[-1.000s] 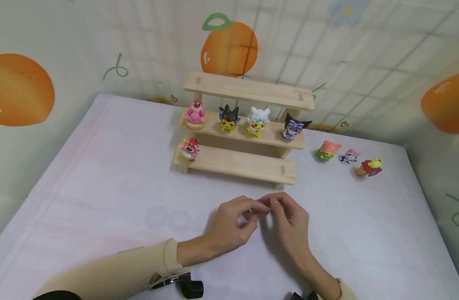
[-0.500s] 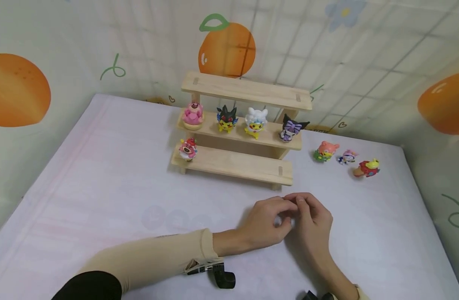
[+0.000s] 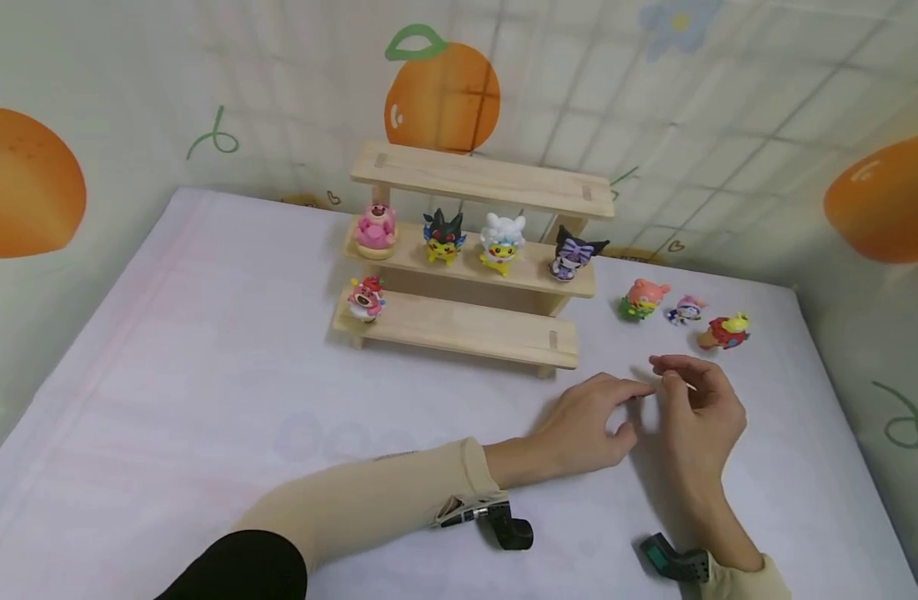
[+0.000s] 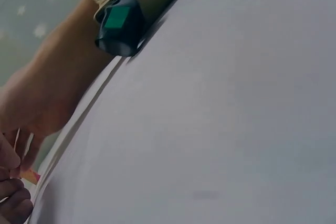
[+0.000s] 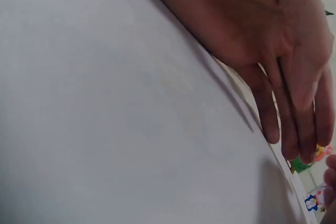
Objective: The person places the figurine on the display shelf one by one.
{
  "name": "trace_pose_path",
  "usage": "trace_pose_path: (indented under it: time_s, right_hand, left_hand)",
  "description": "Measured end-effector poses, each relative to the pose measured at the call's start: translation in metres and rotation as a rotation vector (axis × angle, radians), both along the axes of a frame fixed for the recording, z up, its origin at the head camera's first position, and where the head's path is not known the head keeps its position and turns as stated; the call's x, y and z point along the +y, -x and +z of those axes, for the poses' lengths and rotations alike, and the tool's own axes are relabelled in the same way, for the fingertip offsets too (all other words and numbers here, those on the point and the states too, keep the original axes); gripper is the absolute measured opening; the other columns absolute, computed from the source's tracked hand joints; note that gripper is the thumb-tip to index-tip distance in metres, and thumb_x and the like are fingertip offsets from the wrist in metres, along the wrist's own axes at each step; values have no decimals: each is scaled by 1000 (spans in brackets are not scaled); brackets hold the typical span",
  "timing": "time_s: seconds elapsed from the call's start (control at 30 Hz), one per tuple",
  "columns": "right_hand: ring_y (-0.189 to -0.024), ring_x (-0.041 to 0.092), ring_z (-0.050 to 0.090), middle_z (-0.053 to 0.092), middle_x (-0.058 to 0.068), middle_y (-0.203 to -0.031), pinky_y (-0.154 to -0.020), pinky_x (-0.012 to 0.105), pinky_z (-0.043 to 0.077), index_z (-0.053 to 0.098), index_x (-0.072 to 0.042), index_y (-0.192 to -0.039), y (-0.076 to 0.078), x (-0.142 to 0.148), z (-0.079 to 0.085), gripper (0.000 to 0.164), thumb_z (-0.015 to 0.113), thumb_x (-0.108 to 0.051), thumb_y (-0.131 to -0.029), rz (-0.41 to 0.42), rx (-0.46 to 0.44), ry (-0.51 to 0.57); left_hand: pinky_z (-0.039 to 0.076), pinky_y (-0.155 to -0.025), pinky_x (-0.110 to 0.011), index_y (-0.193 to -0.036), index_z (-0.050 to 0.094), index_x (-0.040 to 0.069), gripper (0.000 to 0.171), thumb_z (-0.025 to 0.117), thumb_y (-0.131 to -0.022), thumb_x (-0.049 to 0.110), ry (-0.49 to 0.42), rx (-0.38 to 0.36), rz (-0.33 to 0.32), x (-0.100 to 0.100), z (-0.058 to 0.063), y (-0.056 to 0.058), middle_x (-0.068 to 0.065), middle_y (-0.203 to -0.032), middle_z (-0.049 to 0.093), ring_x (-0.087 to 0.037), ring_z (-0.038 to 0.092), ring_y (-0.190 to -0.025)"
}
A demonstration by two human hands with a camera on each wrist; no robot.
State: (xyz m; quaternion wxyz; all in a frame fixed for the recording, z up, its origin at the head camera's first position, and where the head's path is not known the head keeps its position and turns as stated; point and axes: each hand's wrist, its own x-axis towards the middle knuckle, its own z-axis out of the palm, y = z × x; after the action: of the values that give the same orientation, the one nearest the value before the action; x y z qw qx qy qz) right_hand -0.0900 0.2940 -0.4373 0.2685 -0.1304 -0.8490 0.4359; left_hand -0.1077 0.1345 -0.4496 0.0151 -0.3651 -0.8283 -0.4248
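Both hands hover over the white tabletop, in front of the loose figurines at right in the head view. My left hand [image 3: 589, 421] has its index finger reaching toward the right thumb, with nothing visible in its grasp. Beside it, my right hand [image 3: 702, 421] holds its fingers loosely extended; the right wrist view shows this hand [image 5: 283, 72] with straight fingers and nothing in them. Just beyond lie a pink-and-green figurine [image 3: 643, 298], a small purple-and-white figurine [image 3: 685, 310] and a red figurine with a yellow top [image 3: 724, 331], which rests on its side.
A three-tier wooden shelf [image 3: 459, 327] stands at the back. Its middle tier carries a pink bear figurine [image 3: 374, 229], a black-hooded yellow figurine [image 3: 443, 237], a white-hooded yellow figurine [image 3: 501, 242] and a black-and-purple figurine [image 3: 574, 252]. Another bear figurine [image 3: 366, 298] sits on the lowest tier.
Both hands have moved right, from in front of the shelf toward the loose figurines. They were close together and are now slightly apart, the right fingers more spread. The figurines keep their places.
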Motion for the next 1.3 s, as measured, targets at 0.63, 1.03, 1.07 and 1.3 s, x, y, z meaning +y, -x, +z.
trace_pose_path:
  time_s: [0.63, 1.03, 1.07, 1.3]
  right_hand:
    - [-137, 9, 48, 50, -3, -145, -115, 24, 43, 41, -16, -151, 11, 27, 7, 55, 60, -12, -100, -268, -12, 142]
    - [-157, 10, 33, 32, -4, -172, -127, 27, 28, 24, -21, -166, 21, 53, 4, 67, 56, -21, -106, -157, -256, 127]
    - [-158, 9, 33, 31, -4, -173, -127, 27, 27, 24, -21, -166, 21, 56, 5, 67, 56, -22, -106, -156, -265, 121]
    - [-159, 11, 31, 30, -3, -173, -129, 30, 24, 22, -20, -167, 25, 62, 7, 70, 56, -22, -106, -130, -296, 102]
  left_hand:
    - [37, -115, -14, -148, 60, 15, 57, 69, -92, 22, 109, 66, 61, 55, -2, 32, 5, -143, 67, -10, 56, -136]
    - [29, -119, -12, -156, 52, 16, 62, 65, -96, 24, 158, 20, 88, 84, 4, 50, 7, -155, 57, -6, 47, -145]
    - [29, -120, -12, -157, 50, 17, 63, 65, -96, 24, 165, 13, 81, 87, 5, 50, 8, -157, 55, -5, 46, -146]
    - [32, -117, -11, -162, 41, 27, 73, 67, -94, 28, 228, -67, 80, 101, 8, 60, 17, -161, 47, 2, 39, -148]
